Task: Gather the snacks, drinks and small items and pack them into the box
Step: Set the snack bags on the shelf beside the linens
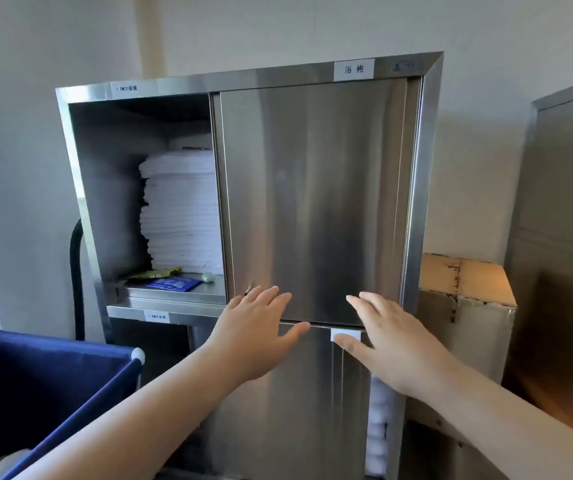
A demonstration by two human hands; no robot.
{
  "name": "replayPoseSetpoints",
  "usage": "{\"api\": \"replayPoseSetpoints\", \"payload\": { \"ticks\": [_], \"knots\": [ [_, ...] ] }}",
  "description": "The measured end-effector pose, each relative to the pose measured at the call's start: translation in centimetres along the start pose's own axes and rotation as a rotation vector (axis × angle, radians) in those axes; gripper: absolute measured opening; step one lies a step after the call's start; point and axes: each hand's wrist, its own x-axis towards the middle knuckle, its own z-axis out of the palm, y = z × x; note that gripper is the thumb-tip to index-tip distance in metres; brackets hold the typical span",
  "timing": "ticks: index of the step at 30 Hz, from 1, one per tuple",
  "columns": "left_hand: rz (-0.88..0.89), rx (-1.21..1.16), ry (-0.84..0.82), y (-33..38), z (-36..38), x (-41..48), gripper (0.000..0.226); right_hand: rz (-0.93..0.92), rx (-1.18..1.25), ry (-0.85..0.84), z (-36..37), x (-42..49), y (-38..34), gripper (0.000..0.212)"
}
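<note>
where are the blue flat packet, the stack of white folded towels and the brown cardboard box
blue flat packet [174, 284], head view, middle of its face
stack of white folded towels [181, 216], head view, front folded edges
brown cardboard box [468, 280], head view, top flap

Pale wall [18, 116], steel cabinet [243, 79], sliding door [312, 202] part open, perhaps a blue cart [42, 386]

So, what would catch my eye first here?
The tall stainless-steel cabinet fills the middle, with the left hand and right hand spread open over the lower edge of its sliding door. In the open left compartment sits a stack of folded white towels, with a flat blue packet on the shelf before it. A brown cardboard box stands to the right.
</note>
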Motion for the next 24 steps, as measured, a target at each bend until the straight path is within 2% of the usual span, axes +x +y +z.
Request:
{"api": "replayPoseSetpoints", "payload": {
  "ticks": [12, 24],
  "knots": [
    [-0.089, 0.065, 0.054, -10.1, 3.2, 2.6, 0.066, -0.169, -0.002, -0.026, 6.8, 11.1, -5.0, 0.072],
    [-0.184, 0.160, 0.078, -30.0, 8.1, 8.3, 0.068, -0.302, -0.008, -0.079, 15.6, 30.1, -15.2, 0.073]
  ]
}}
